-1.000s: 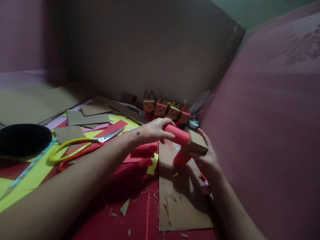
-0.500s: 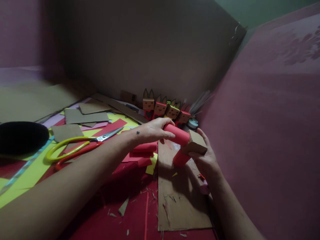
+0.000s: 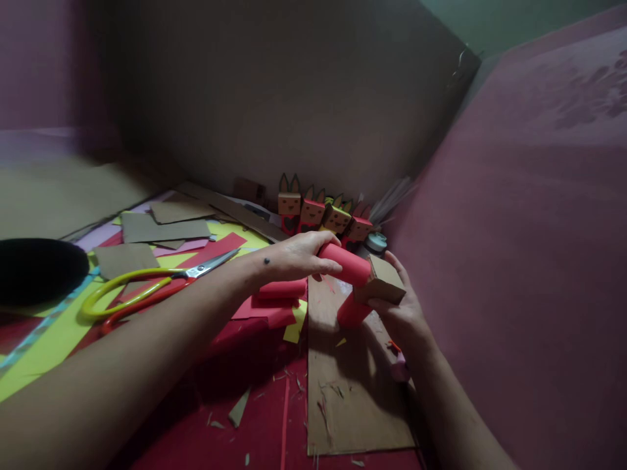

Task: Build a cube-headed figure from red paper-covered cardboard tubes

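My left hand (image 3: 308,253) is closed around the far end of a red paper tube (image 3: 347,264). The tube's other end meets a small cardboard box (image 3: 386,281), which my right hand (image 3: 402,313) grips from the right side, thumb in front and fingers behind. Whether tube and box are joined cannot be seen. Below them a second red tube (image 3: 353,311) stands on a wooden board (image 3: 360,411), its top partly hidden by the box.
Scissors (image 3: 142,290) with yellow and orange handles lie left on paper and cardboard pieces (image 3: 166,227). Several box-headed figures with pointed ears (image 3: 312,210) stand at the back, beside a jar with a pale lid (image 3: 377,242). Rolled red paper (image 3: 283,288) lies left of the board.
Both hands keep the same hold on the tube and box. The whole view has shifted very slightly; nothing else has visibly moved.
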`<move>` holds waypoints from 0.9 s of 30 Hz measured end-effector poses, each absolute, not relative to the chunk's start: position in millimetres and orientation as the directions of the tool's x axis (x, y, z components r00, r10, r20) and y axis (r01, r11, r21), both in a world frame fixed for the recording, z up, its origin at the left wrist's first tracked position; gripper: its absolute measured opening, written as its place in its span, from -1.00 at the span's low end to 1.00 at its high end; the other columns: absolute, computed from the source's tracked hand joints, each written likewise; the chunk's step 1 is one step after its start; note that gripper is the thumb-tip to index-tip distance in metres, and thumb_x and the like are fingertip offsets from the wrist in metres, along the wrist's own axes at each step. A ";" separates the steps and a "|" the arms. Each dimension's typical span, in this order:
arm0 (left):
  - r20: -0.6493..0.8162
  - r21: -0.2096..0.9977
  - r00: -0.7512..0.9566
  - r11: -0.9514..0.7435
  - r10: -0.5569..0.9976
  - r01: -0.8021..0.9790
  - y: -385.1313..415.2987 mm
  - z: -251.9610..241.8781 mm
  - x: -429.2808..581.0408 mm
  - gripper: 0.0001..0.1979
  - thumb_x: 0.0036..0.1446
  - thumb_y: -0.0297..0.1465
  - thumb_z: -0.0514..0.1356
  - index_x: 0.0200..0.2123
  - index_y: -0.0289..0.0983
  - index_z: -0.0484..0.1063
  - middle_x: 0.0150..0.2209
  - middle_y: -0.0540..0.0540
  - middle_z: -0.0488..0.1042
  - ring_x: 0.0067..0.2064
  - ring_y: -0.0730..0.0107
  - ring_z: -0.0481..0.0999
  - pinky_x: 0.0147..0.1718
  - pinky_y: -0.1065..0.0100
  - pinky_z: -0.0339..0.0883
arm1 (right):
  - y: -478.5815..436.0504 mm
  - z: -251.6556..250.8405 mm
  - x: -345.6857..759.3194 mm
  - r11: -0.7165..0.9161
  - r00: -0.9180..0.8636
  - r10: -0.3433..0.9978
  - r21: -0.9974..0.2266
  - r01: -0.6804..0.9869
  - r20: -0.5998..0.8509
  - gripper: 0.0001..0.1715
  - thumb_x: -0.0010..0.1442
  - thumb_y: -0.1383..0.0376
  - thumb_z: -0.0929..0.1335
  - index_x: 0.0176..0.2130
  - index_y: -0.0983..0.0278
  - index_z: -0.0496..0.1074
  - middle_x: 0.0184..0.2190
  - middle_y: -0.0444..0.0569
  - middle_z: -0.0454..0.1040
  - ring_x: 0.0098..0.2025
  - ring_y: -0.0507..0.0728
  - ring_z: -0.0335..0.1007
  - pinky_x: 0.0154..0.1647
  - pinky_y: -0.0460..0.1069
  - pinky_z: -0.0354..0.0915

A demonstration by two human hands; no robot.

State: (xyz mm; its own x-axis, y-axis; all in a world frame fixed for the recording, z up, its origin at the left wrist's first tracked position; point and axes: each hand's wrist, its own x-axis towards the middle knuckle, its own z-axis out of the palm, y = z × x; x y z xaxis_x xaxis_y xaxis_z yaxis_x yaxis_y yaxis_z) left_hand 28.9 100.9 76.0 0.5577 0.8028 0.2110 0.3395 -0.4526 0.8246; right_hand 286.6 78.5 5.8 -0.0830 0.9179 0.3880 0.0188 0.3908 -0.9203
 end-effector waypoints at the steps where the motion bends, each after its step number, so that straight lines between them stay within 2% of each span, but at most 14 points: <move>1: 0.217 0.828 0.558 -0.454 0.801 0.330 101.3 75.7 28.7 -0.65 0.11 -0.30 0.26 -0.06 -0.29 0.35 -0.24 -0.08 0.47 -0.31 0.28 0.57 -0.35 0.31 0.43 | 78.7 5.6 287.0 0.387 -0.085 0.919 -0.922 0.024 0.384 0.16 -0.10 0.40 0.53 0.37 0.04 0.08 -0.13 -0.06 0.55 -0.03 0.27 0.46 0.06 0.17 0.37; 6: 0.224 0.811 0.567 -0.474 0.792 0.342 101.0 75.3 27.8 -0.67 0.12 -0.29 0.25 -0.06 -0.29 0.36 -0.24 -0.08 0.47 -0.30 0.30 0.56 -0.34 0.34 0.42 | 79.2 4.9 287.9 0.398 -0.087 0.915 -0.917 0.028 0.394 0.16 -0.10 0.41 0.53 0.37 0.00 0.08 -0.07 -0.08 0.54 -0.04 0.25 0.46 0.08 0.18 0.36; 12: 0.226 0.813 0.560 -0.471 0.797 0.342 99.2 75.2 27.8 -0.51 0.12 -0.29 0.25 0.10 -0.28 0.27 -0.14 -0.12 0.46 -0.29 0.34 0.53 -0.31 0.34 0.40 | 80.3 4.6 289.0 0.403 -0.119 0.910 -0.915 0.028 0.397 0.12 -0.08 0.38 0.54 0.34 -0.06 0.12 -0.03 -0.10 0.51 0.00 0.27 0.44 0.11 0.19 0.35; 19: 0.234 0.796 0.555 -0.485 0.798 0.362 98.0 77.8 29.9 -0.64 0.12 -0.29 0.25 -0.03 -0.28 0.37 -0.22 -0.09 0.49 -0.33 0.33 0.54 -0.33 0.34 0.39 | 80.8 5.0 288.9 0.398 -0.120 0.912 -0.917 0.021 0.393 0.15 -0.11 0.37 0.56 0.34 -0.06 0.10 0.01 -0.10 0.50 0.00 0.28 0.44 0.08 0.18 0.37; 27: 0.227 0.769 0.581 -0.510 0.781 0.385 98.5 76.5 28.0 -0.67 0.15 -0.26 0.22 -0.05 -0.27 0.37 -0.24 -0.06 0.47 -0.29 0.32 0.53 -0.33 0.35 0.35 | 79.4 5.9 286.8 0.381 -0.103 0.919 -0.924 -0.015 0.381 0.18 -0.13 0.38 0.57 0.35 -0.02 0.10 -0.06 -0.08 0.53 0.00 0.28 0.46 0.14 0.22 0.33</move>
State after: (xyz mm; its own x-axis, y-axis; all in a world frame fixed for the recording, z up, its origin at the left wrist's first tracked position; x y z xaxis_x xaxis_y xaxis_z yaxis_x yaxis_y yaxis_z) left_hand 28.0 98.5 76.5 0.5814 0.7813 0.2270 0.3847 -0.5099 0.7695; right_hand 286.8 79.4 5.9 -0.1026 0.9189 0.3809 -0.0149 0.3814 -0.9243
